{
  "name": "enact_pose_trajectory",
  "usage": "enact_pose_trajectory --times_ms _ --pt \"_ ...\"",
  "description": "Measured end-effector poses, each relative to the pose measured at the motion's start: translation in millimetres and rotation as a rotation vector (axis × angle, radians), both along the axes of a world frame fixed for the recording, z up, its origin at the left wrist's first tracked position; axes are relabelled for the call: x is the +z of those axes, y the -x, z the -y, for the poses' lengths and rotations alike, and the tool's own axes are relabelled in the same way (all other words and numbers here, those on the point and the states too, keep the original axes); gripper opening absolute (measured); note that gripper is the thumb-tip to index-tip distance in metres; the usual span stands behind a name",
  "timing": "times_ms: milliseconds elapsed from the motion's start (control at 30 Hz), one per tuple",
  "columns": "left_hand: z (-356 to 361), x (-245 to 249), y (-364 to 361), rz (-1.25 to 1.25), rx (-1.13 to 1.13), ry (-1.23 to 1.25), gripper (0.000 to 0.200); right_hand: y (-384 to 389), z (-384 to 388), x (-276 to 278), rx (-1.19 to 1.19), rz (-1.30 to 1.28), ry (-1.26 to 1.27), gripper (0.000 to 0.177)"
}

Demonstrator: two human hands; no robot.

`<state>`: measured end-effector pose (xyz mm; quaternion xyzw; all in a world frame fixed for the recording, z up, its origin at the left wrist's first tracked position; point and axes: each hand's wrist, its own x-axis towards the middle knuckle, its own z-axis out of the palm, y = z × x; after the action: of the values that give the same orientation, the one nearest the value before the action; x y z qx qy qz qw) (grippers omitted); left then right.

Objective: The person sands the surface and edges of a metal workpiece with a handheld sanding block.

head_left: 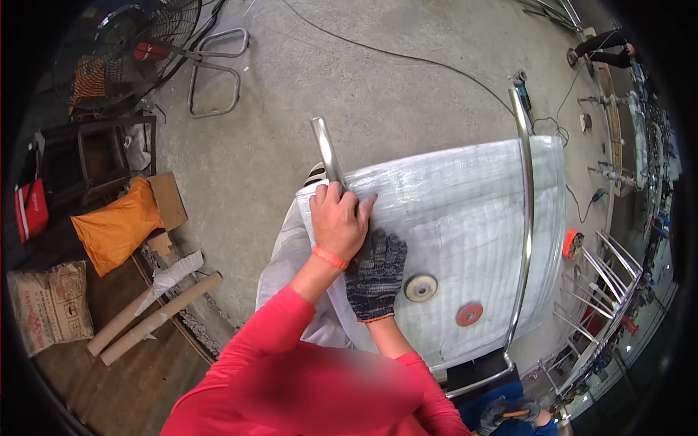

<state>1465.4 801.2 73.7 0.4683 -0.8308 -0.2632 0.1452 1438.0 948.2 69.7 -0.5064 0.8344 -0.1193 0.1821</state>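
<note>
Fingers of the bare left hand, an orange band at its wrist, are clenched around the lower end of a short polished round steel tube at one corner of the tabletop. The right hand, in a dark speckled knit glove, lies flat and released just beside it, palm down on the wrap. Rough grey concrete floor spreads all round. The tabletop is one broad slab sheathed in ribbed, glossy white plastic wrap. One long curved polished steel tube runs along its right side. Off to the left lie one crumpled orange plastic bag and two brown cardboard tubes. Two flat round discs rest on the wrap near the gloved hand: one tan abrasive disc and one red disc.
</note>
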Motion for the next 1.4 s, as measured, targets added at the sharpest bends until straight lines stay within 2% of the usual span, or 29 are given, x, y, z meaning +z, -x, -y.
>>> enact_pose_trajectory --times_ms 33,100,167,233,300,400,500,600,700,733,800,833,900,1000,1100,1267,1333,1400 --pt "5 -4 11 0.027 0.097 0.086 0.031 1 0 1 0.009 0.002 0.004 0.056" --pt "13 -11 20 0.082 0.144 0.078 0.033 2 0 2 0.012 0.004 0.065 0.060" --pt "39 -16 30 0.019 0.205 0.329 0.043 6 1 3 0.027 0.019 0.042 0.063" --pt "84 -26 38 0.057 0.202 0.340 0.056 5 0 3 0.012 0.023 0.026 0.064" --pt "138 -42 49 0.100 0.220 0.348 0.057 4 -2 4 -0.001 0.040 -0.014 0.063" --pt "164 -41 60 0.181 0.276 0.388 0.062 6 -3 0 -0.013 0.032 0.057 0.064" --pt "97 -26 49 0.234 0.274 0.282 0.073 5 -2 0 -0.010 0.052 0.041 0.064" --pt "80 -35 41 0.140 0.260 0.202 0.082 6 -4 1 0.008 0.048 -0.008 0.063" --pt "165 -45 59 0.104 0.316 0.321 0.086 5 -6 -2 -0.002 0.048 0.024 0.062" --pt "170 -45 61 0.103 0.311 0.314 0.086 4 -7 -3 -0.007 0.046 0.018 0.062" --pt "175 -44 61 0.184 0.326 0.357 0.087 4 -8 -2 -0.002 0.064 0.011 0.062" --pt "156 -41 56 0.184 0.329 0.359 0.087 4 -5 -3 0.000 0.064 0.014 0.062" --pt "93 -31 41 0.245 0.254 0.178 0.091 4 -7 0 0.001 0.054 -0.018 0.063" --pt "122 -39 45 0.107 0.269 0.159 0.092 4 -2 -2 -0.004 0.044 0.013 0.062" --pt "202 -54 63 0.092 0.356 0.236 0.100 3 -7 -1 -0.022 0.066 -0.007 0.062" --pt "106 -32 44 0.196 0.293 0.193 0.097 5 -3 2 0.010 0.059 0.018 0.064" --pt "102 -32 42 0.118 0.263 0.111 0.097 5 -1 -2 0.012 0.060 0.024 0.064" --pt "153 -44 53 0.121 0.301 0.165 0.099 4 -3 2 0.000 0.057 0.015 0.063"
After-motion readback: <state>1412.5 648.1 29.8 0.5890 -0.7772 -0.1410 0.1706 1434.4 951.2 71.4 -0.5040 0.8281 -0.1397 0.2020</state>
